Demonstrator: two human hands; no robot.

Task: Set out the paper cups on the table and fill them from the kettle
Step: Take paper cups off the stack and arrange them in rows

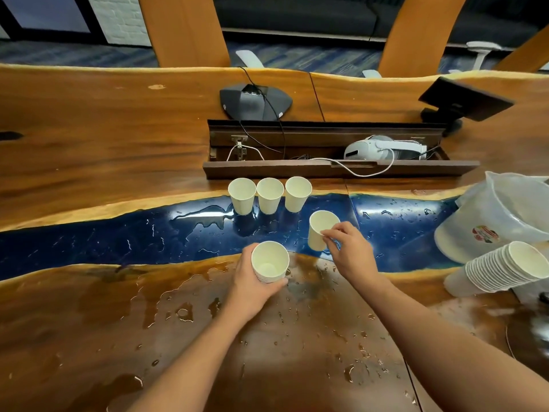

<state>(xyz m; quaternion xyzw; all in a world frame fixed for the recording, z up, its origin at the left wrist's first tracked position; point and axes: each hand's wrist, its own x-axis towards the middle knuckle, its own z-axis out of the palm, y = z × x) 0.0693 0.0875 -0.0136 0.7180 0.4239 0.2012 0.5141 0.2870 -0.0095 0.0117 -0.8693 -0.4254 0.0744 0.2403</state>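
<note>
Three white paper cups (269, 195) stand upright in a row on the blue resin strip of the wooden table (89, 138). My right hand (349, 249) pinches the rim of a fourth paper cup (318, 230), held slightly tilted just right of the row. My left hand (255, 281) grips a short stack of nested cups (269, 261) nearer to me, its mouth facing up. A long stack of cups (502, 267) lies on its side at the right edge. No kettle shows clearly; a translucent plastic jug (505, 212) leans at the right.
Water puddles and drops (205, 217) cover the blue strip and the near wood. An open cable trough (326, 150) with a white headset (383, 148) sits behind the cups. A conference speaker (255, 102) and a black tablet stand (463, 99) are farther back.
</note>
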